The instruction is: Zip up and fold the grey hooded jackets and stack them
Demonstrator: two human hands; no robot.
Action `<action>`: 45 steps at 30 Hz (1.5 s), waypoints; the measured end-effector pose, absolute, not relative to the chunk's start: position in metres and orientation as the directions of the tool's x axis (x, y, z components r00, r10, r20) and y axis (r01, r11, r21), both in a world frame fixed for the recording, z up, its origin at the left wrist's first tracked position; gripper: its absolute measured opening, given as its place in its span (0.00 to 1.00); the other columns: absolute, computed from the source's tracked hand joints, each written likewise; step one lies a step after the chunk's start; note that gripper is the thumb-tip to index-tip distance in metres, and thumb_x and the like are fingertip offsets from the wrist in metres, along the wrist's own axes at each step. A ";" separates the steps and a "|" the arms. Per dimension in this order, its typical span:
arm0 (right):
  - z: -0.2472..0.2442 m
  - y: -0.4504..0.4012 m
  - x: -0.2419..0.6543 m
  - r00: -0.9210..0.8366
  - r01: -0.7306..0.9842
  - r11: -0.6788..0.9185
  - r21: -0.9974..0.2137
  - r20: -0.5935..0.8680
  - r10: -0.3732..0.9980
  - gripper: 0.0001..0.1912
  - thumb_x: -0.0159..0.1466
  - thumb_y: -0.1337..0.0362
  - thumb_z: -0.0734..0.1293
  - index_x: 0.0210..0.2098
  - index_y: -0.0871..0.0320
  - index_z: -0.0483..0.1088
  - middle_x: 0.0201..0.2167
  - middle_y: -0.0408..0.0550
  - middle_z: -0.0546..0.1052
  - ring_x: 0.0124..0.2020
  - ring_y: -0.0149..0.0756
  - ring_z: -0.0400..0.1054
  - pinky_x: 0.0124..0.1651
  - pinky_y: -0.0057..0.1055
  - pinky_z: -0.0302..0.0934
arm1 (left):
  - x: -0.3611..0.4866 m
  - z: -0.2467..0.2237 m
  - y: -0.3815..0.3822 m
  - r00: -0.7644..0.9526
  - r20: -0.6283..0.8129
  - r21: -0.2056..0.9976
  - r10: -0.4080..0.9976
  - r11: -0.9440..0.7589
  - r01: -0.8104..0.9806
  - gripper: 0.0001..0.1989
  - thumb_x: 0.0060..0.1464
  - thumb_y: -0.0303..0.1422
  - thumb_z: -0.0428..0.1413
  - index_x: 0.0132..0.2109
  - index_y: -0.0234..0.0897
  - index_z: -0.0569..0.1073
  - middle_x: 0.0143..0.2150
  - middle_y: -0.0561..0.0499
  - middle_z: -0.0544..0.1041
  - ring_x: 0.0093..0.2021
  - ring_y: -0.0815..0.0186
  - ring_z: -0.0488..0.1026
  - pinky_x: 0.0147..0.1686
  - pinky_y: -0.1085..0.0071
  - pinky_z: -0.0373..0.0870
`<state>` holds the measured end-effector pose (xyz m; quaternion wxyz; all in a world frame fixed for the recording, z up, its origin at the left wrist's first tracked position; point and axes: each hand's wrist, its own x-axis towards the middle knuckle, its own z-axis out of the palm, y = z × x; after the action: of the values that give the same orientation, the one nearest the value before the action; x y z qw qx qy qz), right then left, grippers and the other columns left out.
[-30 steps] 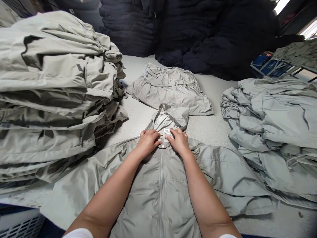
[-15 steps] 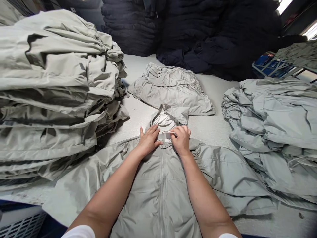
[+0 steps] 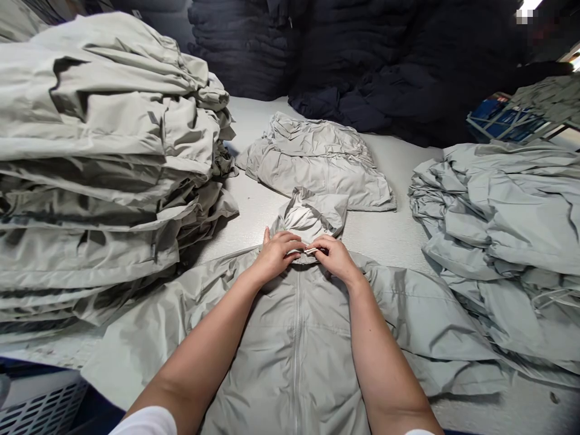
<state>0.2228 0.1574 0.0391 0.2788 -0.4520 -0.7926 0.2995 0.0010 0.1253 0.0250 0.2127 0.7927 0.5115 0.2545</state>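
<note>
1. We look down at a long, smooth, grey-green zip jacket [image 3: 290, 338]. It lies flat on its back, right in front of us at 6 o'clock, with its soft hood [image 3: 310, 216] pointing to 12 o'clock.
2. Our left hand [image 3: 276, 257] sits on the left side of the jacket's neck. Its fingers curl over the cloth and its thumb side is lifted a little. The hand is mostly closed, but we cannot tell if it has a firm hold.
3. Our right hand [image 3: 335, 260] sits on the right side of the neck. Its fingers bend down toward our left hand, and the two hands are almost touching.
4. A small white strip [image 3: 310, 248] shows between the fingertips of both hands. We cannot tell which hand has hold of it, or if either one does.
5. A tall, messy stack of folded grey-green jackets [image 3: 95, 157] stands at 9 o'clock, just beside the flat jacket.
6. A smaller folded grey-green jacket [image 3: 315, 166] lies at 12 o'clock, near the hood.
7. A big, loose pile of grey-green jackets [image 3: 498, 211] sits at 3 o'clock.
8. All of these lie on a wide, pale grey table [image 3: 389, 235].
9. A high, dark navy heap of cloth [image 3: 357, 60] rises behind the table.
</note>
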 end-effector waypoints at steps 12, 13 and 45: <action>0.072 0.144 0.243 -0.582 0.683 0.403 -0.609 -0.121 0.804 0.03 0.59 0.66 0.76 0.32 0.51 0.84 0.35 0.44 0.84 0.44 0.41 0.75 0.52 0.34 0.65 | -0.003 0.024 0.122 0.444 0.094 0.565 0.891 -0.414 0.713 0.18 0.68 0.38 0.59 0.62 0.54 0.78 0.70 0.46 0.73 0.73 0.48 0.62 0.70 0.24 0.25; 0.073 0.143 0.243 -0.593 0.691 0.407 -0.597 -0.147 0.792 0.03 0.59 0.66 0.76 0.32 0.51 0.84 0.35 0.43 0.84 0.44 0.41 0.75 0.53 0.34 0.64 | -0.003 0.024 0.121 0.450 0.091 0.563 0.889 -0.418 0.713 0.18 0.67 0.38 0.60 0.63 0.54 0.78 0.71 0.45 0.72 0.74 0.47 0.61 0.70 0.24 0.24; 0.074 0.138 0.221 -0.441 0.796 0.314 -0.517 -0.140 0.886 0.07 0.62 0.74 0.71 0.32 0.55 0.76 0.30 0.42 0.79 0.33 0.32 0.69 0.38 0.28 0.54 | -0.012 0.017 0.128 0.543 0.141 0.632 0.827 -0.498 0.594 0.17 0.61 0.33 0.65 0.57 0.51 0.83 0.67 0.45 0.76 0.75 0.46 0.62 0.75 0.30 0.28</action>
<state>0.2206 0.1381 0.0742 0.0851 -0.5218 -0.8061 0.2659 -0.0121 0.1277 0.0175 0.2663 0.8371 0.4244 0.2195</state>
